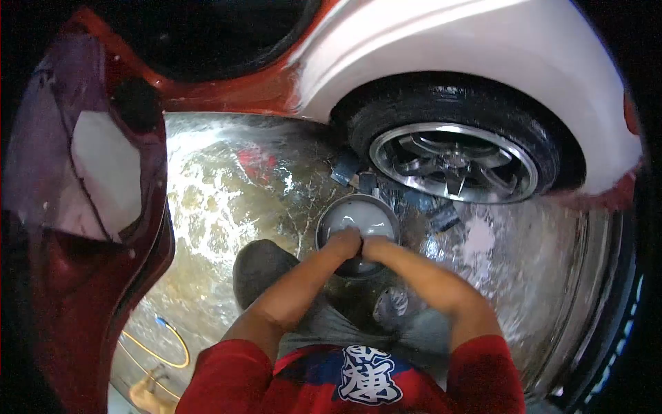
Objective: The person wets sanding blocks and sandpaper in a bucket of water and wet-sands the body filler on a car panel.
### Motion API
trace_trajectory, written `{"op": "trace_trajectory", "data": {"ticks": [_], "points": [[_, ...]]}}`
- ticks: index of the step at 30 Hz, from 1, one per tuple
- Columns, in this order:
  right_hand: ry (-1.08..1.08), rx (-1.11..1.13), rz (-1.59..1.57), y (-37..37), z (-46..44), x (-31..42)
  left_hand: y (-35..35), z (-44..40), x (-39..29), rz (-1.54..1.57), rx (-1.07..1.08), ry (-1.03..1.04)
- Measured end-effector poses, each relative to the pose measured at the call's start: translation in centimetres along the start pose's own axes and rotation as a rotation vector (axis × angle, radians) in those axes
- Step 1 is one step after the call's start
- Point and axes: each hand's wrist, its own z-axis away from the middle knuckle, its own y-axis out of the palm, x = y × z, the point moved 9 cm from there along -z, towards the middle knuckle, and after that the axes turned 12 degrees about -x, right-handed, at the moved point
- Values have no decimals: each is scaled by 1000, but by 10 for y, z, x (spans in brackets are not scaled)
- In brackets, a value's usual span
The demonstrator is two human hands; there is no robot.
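Observation:
A round bucket [319, 231] of cloudy, whitish water [358, 210] stands on the wet floor between my legs. Both arms reach down into it. My left hand [344, 242] and my right hand [376, 247] are close together inside the rim, at the water. Their fingers point down and are hidden, so I cannot tell whether they are curled or holding anything.
Just beyond the bucket is a car wheel [455, 162] under a white fender [483, 34]. An opened red door [76, 297] stands at left. Dark blocks [443, 218] lie by the tyre. A yellow hose [181, 359] lies on the wet floor [214, 207].

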Motion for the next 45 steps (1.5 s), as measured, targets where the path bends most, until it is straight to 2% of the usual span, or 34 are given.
{"op": "trace_trajectory", "data": {"ticks": [2, 4, 6, 7, 8, 9, 10, 11, 13, 14, 15, 16, 17, 18, 19, 21, 23, 25, 26, 27, 28, 30, 31, 32, 34, 37, 41, 43, 44, 45], "points": [[-83, -41, 9, 10, -9, 0, 45, -19, 17, 92, -71, 0], [-406, 136, 212, 15, -17, 5, 97, -51, 49, 248, -155, 61], [133, 336, -513, -108, 44, 11, 18, -4, 27, 203, -178, 121], [52, 346, -805, -175, 75, 30, -20, 11, 17, 180, -196, 148], [-49, 257, -796, -256, 110, 51, -37, -2, 38, 599, -410, -31], [-142, 206, -795, -323, 144, 67, -98, 31, 15, 1117, -445, -298], [-209, 99, -774, -383, 175, 82, -165, 72, -14, 1650, -611, -545], [-340, -14, -717, -436, 200, 97, -202, 66, -11, 1739, -919, -458], [-511, -388, -428, -527, 239, 119, -279, 57, 2, 1250, -1489, -249], [-583, -578, -238, -560, 247, 123, -322, 81, -23, 1212, -1530, -371], [-774, -1044, 331, -588, 270, 122, -338, 54, -16, 1155, -1752, -302], [-657, -898, 381, -606, 261, 124, -354, 43, -31, 1230, -1704, -372], [-587, -989, 516, -616, 258, 116, -362, 16, -54, 1361, -1709, -223], [-658, -1044, 707, -618, 255, 114, -372, 13, -85, 1358, -1765, -284], [-631, -1032, 866, -615, 244, 107, -376, 12, -113, 1320, -1795, -283], [-591, -999, 1141, -602, 225, 103, -377, 17, -118, 1373, -1877, -230], [-575, -945, 1367, -585, 213, 104, -364, 1, -83, 1466, -1908, -319], [-518, -924, 1402, -584, 209, 106, -342, -32, -12, 1631, -1891, -465], [-507, -917, 1438, -582, 208, 107, -325, -49, 26, 1711, -1860, -467], [-491, -906, 1465, -583, 209, 105, -306, -58, 64, 1927, -1785, -594], [-485, -890, 1494, -583, 207, 105, -284, -91, 91, 2235, -1684, -505], [-465, -865, 1536, -582, 205, 104, -277, -98, 88, 1940, -1890, -487], [-451, -858, 1552, -583, 204, 104, -273, -81, 66, 1886, -1946, -327], [-437, -852, 1567, -585, 203, 100, -266, -77, 41, 1712, -1982, -317], [-433, -845, 1587, -587, 205, 97, -261, -81, 42, 1715, -1901, -338], [-452, -820, 1571, -585, 203, 97, -285, -57, 126, 1798, -2059, -126], [-458, -832, 1581, -591, 201, 100, -283, -34, 95, 1680, -2155, -119], [-461, -827, 1586, -592, 201, 97, -266, -56, 76, 1682, -2142, -190], [-457, -822, 1587, -592, 201, 96, -257, -78, 79, 1716, -2104, -246], [-447, -811, 1586, -591, 201, 97, -265, -78, 95, 1768, -2092, -219]]}}
